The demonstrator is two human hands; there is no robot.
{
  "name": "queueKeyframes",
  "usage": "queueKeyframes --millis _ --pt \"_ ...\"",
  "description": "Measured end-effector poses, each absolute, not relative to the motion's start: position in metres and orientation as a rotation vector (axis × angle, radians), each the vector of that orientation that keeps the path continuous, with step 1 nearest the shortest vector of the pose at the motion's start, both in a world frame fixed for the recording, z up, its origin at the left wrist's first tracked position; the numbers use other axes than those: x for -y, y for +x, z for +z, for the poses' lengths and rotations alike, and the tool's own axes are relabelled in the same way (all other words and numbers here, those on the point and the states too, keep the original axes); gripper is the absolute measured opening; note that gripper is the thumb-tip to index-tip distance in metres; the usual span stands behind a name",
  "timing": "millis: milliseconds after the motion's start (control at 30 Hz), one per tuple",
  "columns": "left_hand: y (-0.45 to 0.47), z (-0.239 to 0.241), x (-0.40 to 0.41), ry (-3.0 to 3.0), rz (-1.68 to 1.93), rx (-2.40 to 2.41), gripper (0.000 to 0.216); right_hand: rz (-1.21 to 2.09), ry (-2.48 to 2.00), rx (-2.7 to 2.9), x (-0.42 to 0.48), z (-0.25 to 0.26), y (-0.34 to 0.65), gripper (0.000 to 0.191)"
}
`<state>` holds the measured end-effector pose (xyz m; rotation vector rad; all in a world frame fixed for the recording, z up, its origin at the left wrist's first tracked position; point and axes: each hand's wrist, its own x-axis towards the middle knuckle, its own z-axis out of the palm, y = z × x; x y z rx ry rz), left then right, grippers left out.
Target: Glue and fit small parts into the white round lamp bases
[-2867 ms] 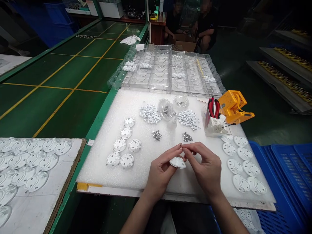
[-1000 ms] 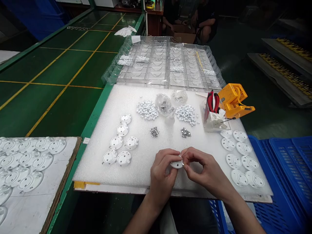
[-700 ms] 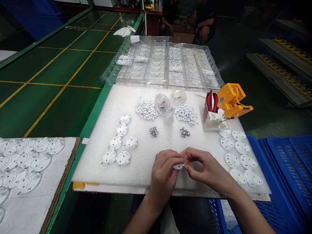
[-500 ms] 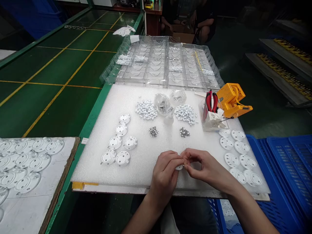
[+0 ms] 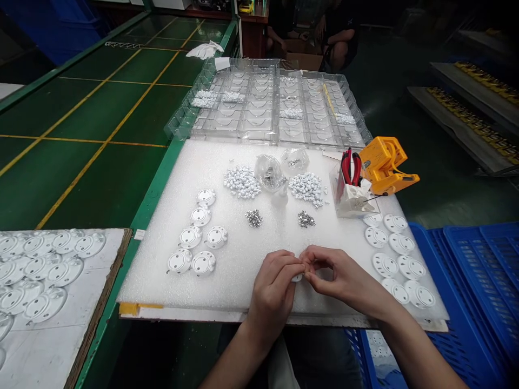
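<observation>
My hands meet over the lower middle of a white foam sheet point(image 5: 243, 286). Between them sits a small white round plastic disc point(image 5: 297, 277), mostly hidden by my fingers. My left hand point(image 5: 273, 292) holds it from the left, and my right hand point(image 5: 340, 275) pinches its edge with thumb and forefinger. Further up the foam lie two heaps of small white parts point(image 5: 242, 181), two little heaps of silver metal bits point(image 5: 254, 218) and clear plastic bags point(image 5: 268, 173). Rows of similar white discs point(image 5: 201, 216) lie on the left of the foam and more point(image 5: 385, 265) on the right.
Clear compartment trays point(image 5: 275, 102) stand beyond the foam. To the right are a clear box with red-handled pliers point(image 5: 349, 189), a yellow tool point(image 5: 383, 165) and a blue crate point(image 5: 466, 286). A board of discs point(image 5: 52, 270) lies left. Two people point(image 5: 340, 38) crouch far back.
My hands have drawn closer around the disc, which was more visible before and is now mostly covered by my fingers. The whole view has shifted slightly as my head moved.
</observation>
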<state>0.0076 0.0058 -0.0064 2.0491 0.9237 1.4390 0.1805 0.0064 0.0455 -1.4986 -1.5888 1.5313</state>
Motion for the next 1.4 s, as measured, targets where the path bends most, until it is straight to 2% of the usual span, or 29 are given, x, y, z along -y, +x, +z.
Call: queueKeyframes --millis 233,500,867,1000,1200,1400 --pt "0.006 -0.005 -0.005 1.956 1.397 -0.952 0.024 1.553 -1.418 1.468 -0.003 0.041 0.188 0.019" --pt "0.006 -0.005 -0.005 1.933 1.387 -0.948 0.030 1.431 -1.476 1.333 0.010 0.039 0.188 0.025" --pt "0.007 -0.006 -0.004 1.919 1.419 -1.012 0.026 0.980 -1.545 1.380 0.031 0.024 0.164 0.015" --pt "0.008 -0.006 -0.004 1.967 1.448 -0.998 0.025 0.885 -1.566 1.477 0.028 0.030 0.161 0.017" --pt "0.010 -0.007 -0.003 2.033 1.454 -1.004 0.027 0.804 -1.558 1.575 0.028 0.032 0.164 0.013" --pt "0.010 -0.007 -0.003 2.079 1.437 -0.990 0.028 0.843 -1.574 1.555 0.028 0.029 0.165 0.018"
